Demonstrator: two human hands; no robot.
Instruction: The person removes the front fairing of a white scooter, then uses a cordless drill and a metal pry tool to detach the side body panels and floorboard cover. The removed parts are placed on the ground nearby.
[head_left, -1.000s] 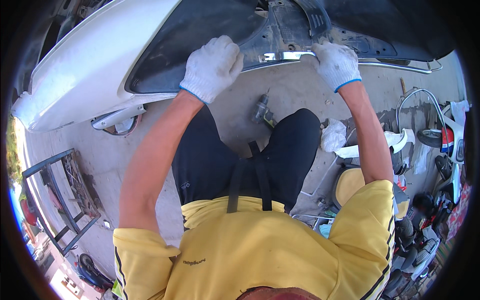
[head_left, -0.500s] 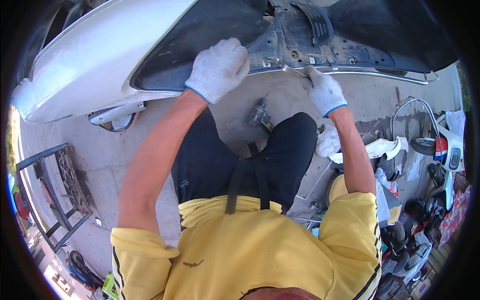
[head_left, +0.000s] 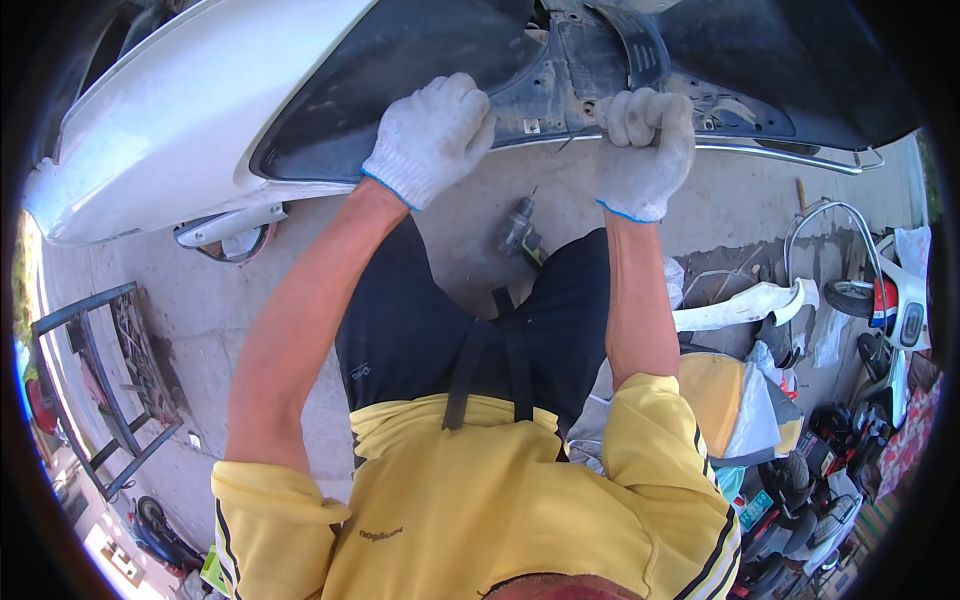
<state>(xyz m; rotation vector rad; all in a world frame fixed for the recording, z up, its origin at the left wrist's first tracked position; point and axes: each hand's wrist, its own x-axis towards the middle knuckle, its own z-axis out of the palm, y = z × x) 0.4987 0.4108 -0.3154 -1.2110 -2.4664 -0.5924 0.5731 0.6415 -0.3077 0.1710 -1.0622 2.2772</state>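
A slim metal tool sits at the lower edge of the black panel, mostly hidden inside the right hand — its gloved fingers are curled tight around it. The left hand, also gloved, lies against the panel with fingers bent; whether it grips anything I cannot tell. A silver tube runs along the panel's edge to the right, and a white body shell adjoins it on the left. Below — on the concrete floor — lies a drill.
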